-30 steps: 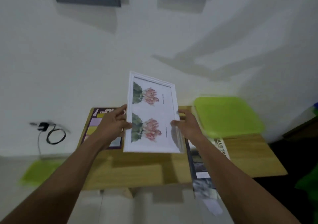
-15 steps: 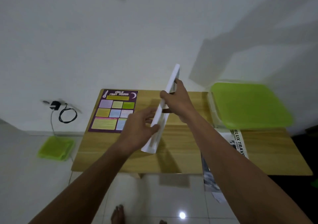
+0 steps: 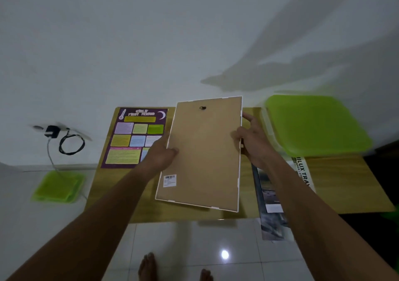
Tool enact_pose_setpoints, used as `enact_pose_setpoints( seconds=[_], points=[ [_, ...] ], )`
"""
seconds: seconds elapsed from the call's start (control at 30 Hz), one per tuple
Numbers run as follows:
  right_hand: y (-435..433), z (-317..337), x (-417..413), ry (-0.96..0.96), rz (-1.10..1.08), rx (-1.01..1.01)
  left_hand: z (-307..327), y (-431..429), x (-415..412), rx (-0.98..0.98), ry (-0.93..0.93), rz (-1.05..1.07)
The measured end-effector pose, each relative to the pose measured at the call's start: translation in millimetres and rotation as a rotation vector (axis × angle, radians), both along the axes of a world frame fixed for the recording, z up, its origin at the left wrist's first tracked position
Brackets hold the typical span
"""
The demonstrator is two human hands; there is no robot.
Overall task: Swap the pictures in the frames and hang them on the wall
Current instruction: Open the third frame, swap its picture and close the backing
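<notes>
I hold a white picture frame [image 3: 203,151] above the wooden table [image 3: 336,185], its brown backing board facing me. A small black hanger sits near its top edge and a barcode sticker near its lower left corner. My left hand [image 3: 160,154] grips the frame's left edge, thumb on the backing. My right hand [image 3: 250,144] grips the right edge. The flower picture in the frame is turned away and hidden. A purple poster [image 3: 133,138] with coloured boxes lies flat on the table's left part, partly behind my left hand.
A lime-green lid [image 3: 313,123] covers a clear box at the table's back right. A printed poster [image 3: 274,196] hangs over the table's front edge under my right forearm. A charger with coiled cable [image 3: 64,140] and a green lid [image 3: 58,187] lie on the floor at left.
The frame was turned from picture side facing me, through edge-on, to backing side facing me, and lowered over the table. My view dropped from the wall to the table.
</notes>
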State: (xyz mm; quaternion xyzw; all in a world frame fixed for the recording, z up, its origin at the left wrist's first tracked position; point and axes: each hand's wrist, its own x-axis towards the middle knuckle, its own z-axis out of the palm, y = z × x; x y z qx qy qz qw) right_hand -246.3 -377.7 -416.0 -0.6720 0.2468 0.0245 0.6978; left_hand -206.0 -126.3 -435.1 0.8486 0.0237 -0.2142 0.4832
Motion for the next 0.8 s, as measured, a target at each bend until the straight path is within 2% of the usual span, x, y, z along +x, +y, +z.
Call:
enact_pose_setpoints(
  seconds=[0.1,0.17,0.43,0.6,0.8],
  points=[
    [-7,-16,2,0.034,-0.008,0.04,-10,6,7,-0.108,0.042,0.012],
    [-11,-28,7,0.071,0.018,-0.026,-16,6,8,-0.12,-0.003,0.016],
    [-19,-74,31,0.12,0.163,-0.261,-55,-1,5,0.131,-0.225,0.001],
    [-16,-104,41,0.164,0.225,-0.458,-76,-7,11,0.226,-0.238,-0.038],
    [-14,-126,46,0.202,0.179,-0.599,-90,-14,25,0.252,-0.181,-0.041]
  ],
)
